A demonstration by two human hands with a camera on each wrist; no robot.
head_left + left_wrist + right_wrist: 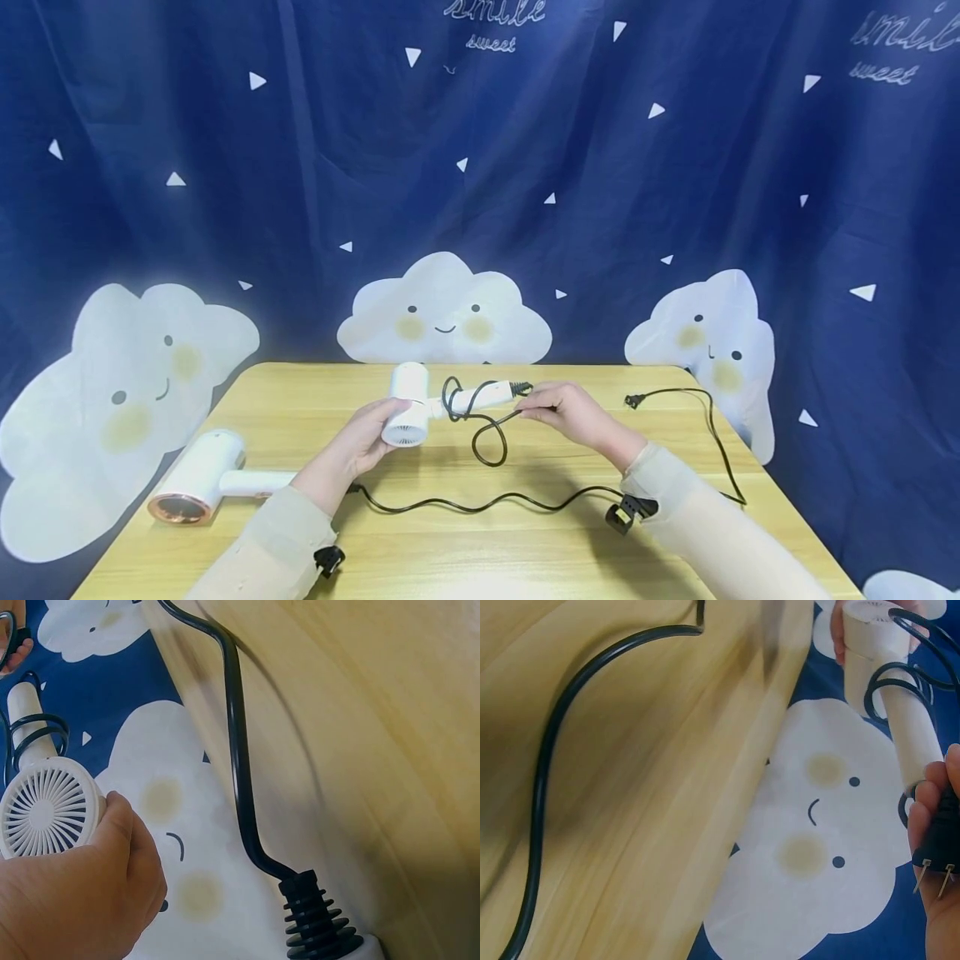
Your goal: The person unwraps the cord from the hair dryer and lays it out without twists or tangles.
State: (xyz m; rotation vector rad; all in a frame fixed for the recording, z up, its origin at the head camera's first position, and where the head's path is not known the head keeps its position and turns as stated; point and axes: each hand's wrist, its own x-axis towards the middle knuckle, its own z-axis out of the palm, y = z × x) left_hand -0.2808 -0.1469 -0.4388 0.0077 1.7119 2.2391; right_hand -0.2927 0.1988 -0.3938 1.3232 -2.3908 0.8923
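Observation:
My left hand [360,442] grips a small white hair dryer [409,383] by its barrel, holding it above the table. Its slatted round grille [45,814] shows in the left wrist view. A black cord [491,454] is looped round the dryer's handle [483,396], with one loose loop hanging below. To the right, my right hand [566,412] pinches the cord's plug end. In the right wrist view that black plug [939,851] lies against the fingers, its two metal prongs pointing out.
A larger white hair dryer [198,475] with a rose-gold rim lies at the table's left, its handle partly behind my left wrist. Its black cord [472,507] crosses the wooden table [450,558] to a plug [633,401] at the back right. A blue cloud-print curtain [480,208] hangs behind.

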